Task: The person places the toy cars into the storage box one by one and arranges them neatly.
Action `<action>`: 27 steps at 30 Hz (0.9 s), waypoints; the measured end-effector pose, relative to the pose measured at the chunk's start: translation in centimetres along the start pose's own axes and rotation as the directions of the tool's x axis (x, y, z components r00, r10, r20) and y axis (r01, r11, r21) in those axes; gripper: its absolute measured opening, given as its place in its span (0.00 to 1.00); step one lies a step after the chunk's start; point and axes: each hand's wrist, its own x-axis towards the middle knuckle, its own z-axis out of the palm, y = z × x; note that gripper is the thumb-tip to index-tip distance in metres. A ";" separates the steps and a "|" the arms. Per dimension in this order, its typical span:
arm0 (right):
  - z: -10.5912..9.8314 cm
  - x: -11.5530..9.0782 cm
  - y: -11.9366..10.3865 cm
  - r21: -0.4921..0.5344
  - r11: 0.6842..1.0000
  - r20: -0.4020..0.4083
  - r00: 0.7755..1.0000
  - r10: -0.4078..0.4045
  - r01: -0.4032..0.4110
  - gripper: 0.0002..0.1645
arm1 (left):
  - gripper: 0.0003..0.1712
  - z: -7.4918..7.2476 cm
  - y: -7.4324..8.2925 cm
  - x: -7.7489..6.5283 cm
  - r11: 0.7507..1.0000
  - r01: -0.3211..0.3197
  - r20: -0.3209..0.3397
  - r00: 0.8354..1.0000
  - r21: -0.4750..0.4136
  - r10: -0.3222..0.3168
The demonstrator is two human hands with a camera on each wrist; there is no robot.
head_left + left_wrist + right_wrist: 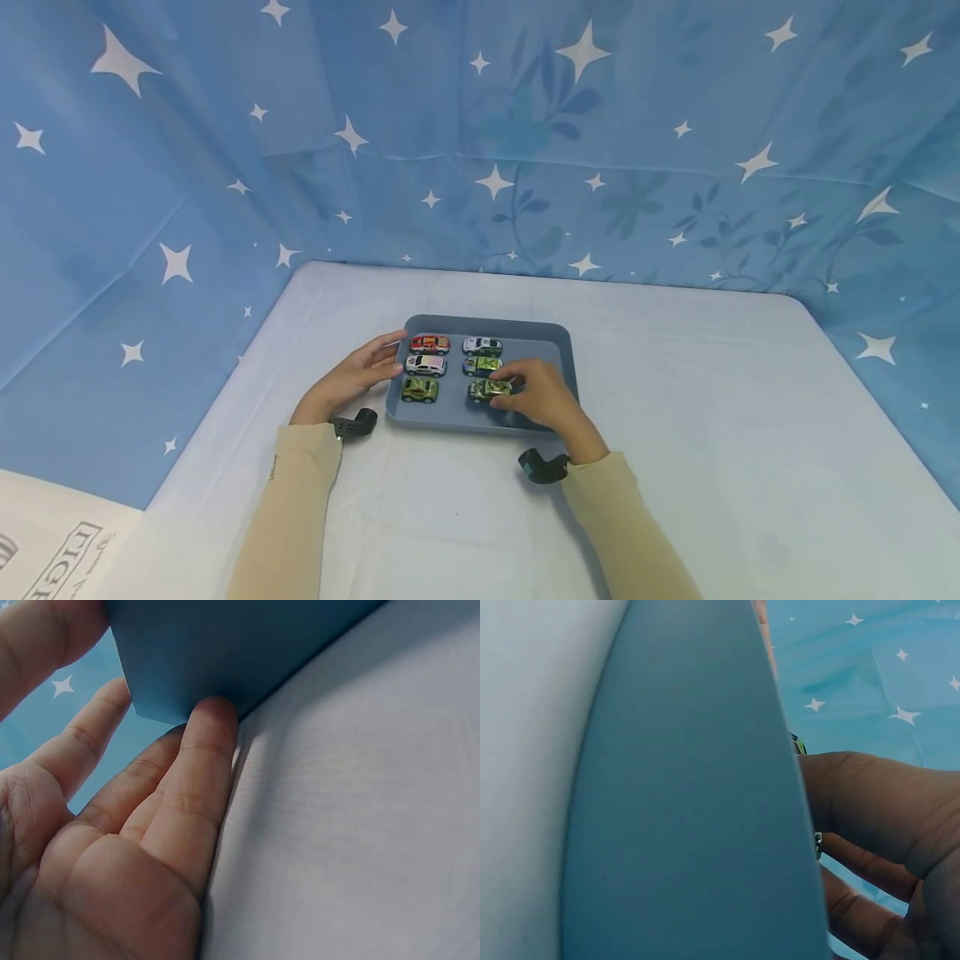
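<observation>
A blue-grey tray (450, 419) lies on the white tabletop with two columns of toy cars in it. My right hand (542, 393) reaches over the tray and pinches a green camouflage toy car (487, 390) at the front of the right column. Behind that car are a blue-green toy car (480, 365) and a white-and-green one. My left hand (358, 373) is at the tray's left side, its fairly straight fingers (202, 765) touching the outer wall. Nearest it is a white toy car (426, 364), between a red-orange toy car (430, 343) and an olive-green toy car (420, 390). In the right wrist view the tray wall hides most of the pinched car.
White cloth covers the table (712, 417) around the tray. A blue star-patterned curtain (480, 125) hangs behind and to the left. Both wrists wear black cameras (543, 467). A cream printed sheet (60, 542) shows at the lower left.
</observation>
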 end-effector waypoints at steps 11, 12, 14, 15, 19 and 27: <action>1.2 0.7 -0.1 -0.040 0.998 -0.017 0.999 0.039 -0.040 0.19 | 0.43 0.0 0.0 0.0 1.000 -0.012 0.007 1.000 -0.008 0.012; 1.2 0.7 -0.2 -0.045 0.998 -0.017 0.999 0.046 -0.047 0.19 | 0.43 0.0 0.0 -0.1 1.000 -0.012 0.007 1.000 -0.010 0.012; 1.4 0.8 -0.2 -0.055 0.996 -0.022 0.998 0.063 -0.064 0.19 | 0.43 0.0 0.0 -0.1 1.000 -0.012 0.007 1.000 -0.007 0.012; 1.5 0.9 -0.3 -0.059 0.996 -0.023 0.997 0.068 -0.069 0.19 | 0.43 0.0 0.0 -0.1 1.000 -0.012 0.008 1.000 -0.005 0.012; 1.7 1.1 -0.3 -0.065 0.994 -0.028 0.996 0.085 -0.087 0.19 | 0.43 0.0 -0.1 -0.1 1.000 -0.013 0.007 1.000 0.000 0.013; 2.2 1.4 -0.5 -0.079 0.992 -0.045 0.995 0.093 -0.096 0.19 | 0.42 -0.1 0.0 -0.1 1.000 -0.018 0.004 1.000 0.003 0.018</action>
